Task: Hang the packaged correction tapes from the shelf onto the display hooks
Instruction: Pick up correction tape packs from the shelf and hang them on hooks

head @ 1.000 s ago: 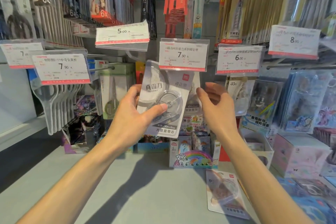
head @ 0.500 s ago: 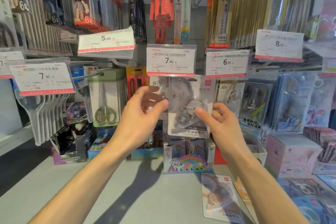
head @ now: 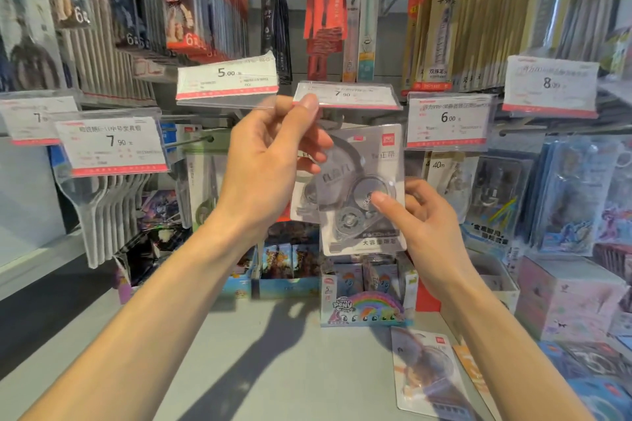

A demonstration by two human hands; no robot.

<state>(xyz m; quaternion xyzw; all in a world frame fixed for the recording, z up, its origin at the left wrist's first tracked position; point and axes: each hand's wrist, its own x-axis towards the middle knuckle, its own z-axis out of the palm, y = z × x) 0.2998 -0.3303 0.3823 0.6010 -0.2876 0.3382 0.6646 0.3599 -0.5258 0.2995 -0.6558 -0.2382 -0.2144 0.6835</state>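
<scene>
A clear blister pack of correction tape hangs upright just below the 7.90 price tag. My right hand grips its lower right part, thumb pressed on the front. My left hand is up at the tag's left corner, thumb and fingers pinching it so that the flap is tipped up nearly flat. The display hook behind the tag is mostly hidden. A second packaged correction tape lies flat on the grey shelf at the lower right, beside an orange package.
A My Little Pony display box stands right under the held pack. Scissors packs hang to the left, and a 6.00 tag with more hanging packs is to the right. A pink box stands at the right.
My left hand rose from the pack to the 7.90 tag and tipped it up. My right hand has kept hold of the pack and brought it up under the tag.
</scene>
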